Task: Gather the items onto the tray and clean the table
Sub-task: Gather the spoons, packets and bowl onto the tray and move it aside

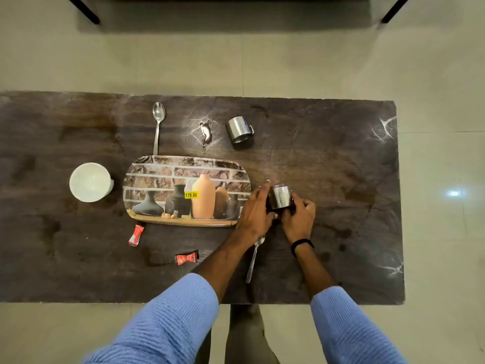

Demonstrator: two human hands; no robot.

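Observation:
A printed oblong tray (147, 169) lies in the middle of the dark table (328, 158). Just right of it, both hands close around a small steel cup (280, 197): my left hand (256, 211) holds its left side and my right hand (299, 216) grips its right side. A second steel cup (240, 130) stands behind the tray. One spoon (158, 122) lies behind the tray, another spoon (253, 258) lies under my left forearm. A white cup (90, 182) sits left of the tray. Two red sachets (136, 235) (186, 257) lie in front.
A small metal foot-shaped keychain (206, 132) lies behind the tray, beside the far steel cup. Dark stains mark the table on both sides. Pale floor tiles surround the table, and black furniture legs (86, 9) stand beyond its far edge.

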